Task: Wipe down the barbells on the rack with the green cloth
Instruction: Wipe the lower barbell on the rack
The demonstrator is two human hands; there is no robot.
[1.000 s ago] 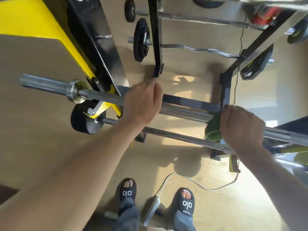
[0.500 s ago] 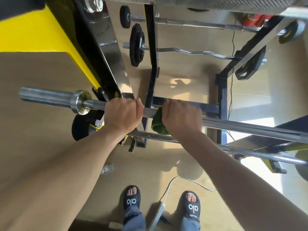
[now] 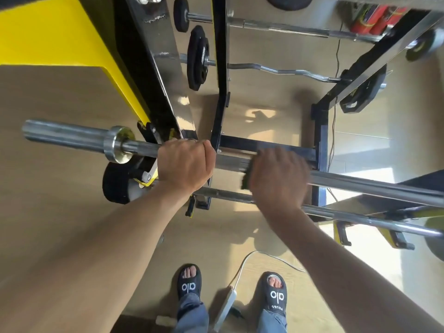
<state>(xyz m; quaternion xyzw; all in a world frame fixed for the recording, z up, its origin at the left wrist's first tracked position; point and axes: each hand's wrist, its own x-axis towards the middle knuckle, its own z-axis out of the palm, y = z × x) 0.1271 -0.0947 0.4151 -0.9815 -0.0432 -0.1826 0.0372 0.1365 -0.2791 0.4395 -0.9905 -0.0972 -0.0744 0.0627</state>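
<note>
A long chrome barbell [image 3: 374,183] lies across the black rack [image 3: 221,68], its bare sleeve [image 3: 67,134] sticking out to the left. My left hand [image 3: 186,163] is wrapped around the bar just right of the collar. My right hand [image 3: 278,179] grips the same bar a little to the right, blurred with motion. It holds the green cloth [image 3: 245,181] against the bar; only a dark green edge shows at the hand's left side. A second, thinner bar [image 3: 360,218] runs lower down, under my right wrist.
A curl bar [image 3: 283,70] with a black plate [image 3: 198,57] and another loaded bar [image 3: 288,28] rest farther back on the rack. A yellow and black frame [image 3: 101,56] stands at left. A white power strip [image 3: 225,308] and cable lie on the floor by my sandalled feet.
My right hand slid the cloth left along the bar toward my left hand, then back a little to the right. My left hand shifted its grip slightly along the bar.
</note>
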